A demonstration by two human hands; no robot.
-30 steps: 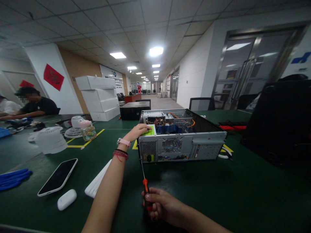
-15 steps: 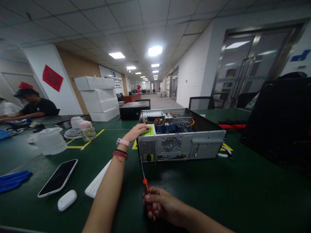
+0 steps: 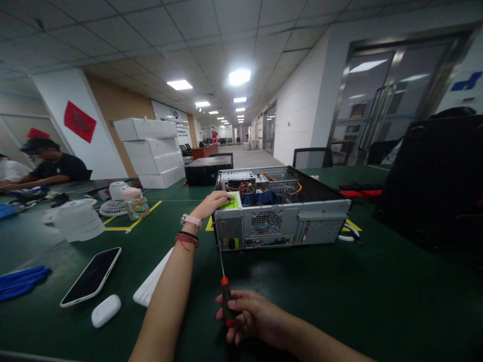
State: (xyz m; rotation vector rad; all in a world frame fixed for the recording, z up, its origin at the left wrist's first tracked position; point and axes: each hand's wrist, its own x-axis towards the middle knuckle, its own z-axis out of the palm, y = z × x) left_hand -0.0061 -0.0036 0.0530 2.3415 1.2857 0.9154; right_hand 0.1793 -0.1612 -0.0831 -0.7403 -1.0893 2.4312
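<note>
An open grey computer case (image 3: pixel 281 221) lies on the green table (image 3: pixel 339 301), rear panel toward me, cables and a blue part showing inside. My left hand (image 3: pixel 213 203) rests flat, fingers stretched out, on the green-labelled power supply (image 3: pixel 233 203) at the case's near left corner. My right hand (image 3: pixel 249 317) is closed around the orange and black handle of a screwdriver (image 3: pixel 225 291). Its thin shaft reaches up to the lower left edge of the rear panel.
A phone (image 3: pixel 91 275), a white earbud case (image 3: pixel 106 310) and a white flat part (image 3: pixel 151 284) lie at the left. White fans (image 3: pixel 77 218), a small jar (image 3: pixel 136 203), blue gloves (image 3: pixel 20 281), stacked white boxes (image 3: pixel 151 151), a black case (image 3: pixel 437 181) at right. Another person (image 3: pixel 49 166) sits far left.
My right hand has loosened and shifted slightly on the screwdriver handle, fingers spreading a little. My left hand stays on the power supply. The view has tilted slightly.
</note>
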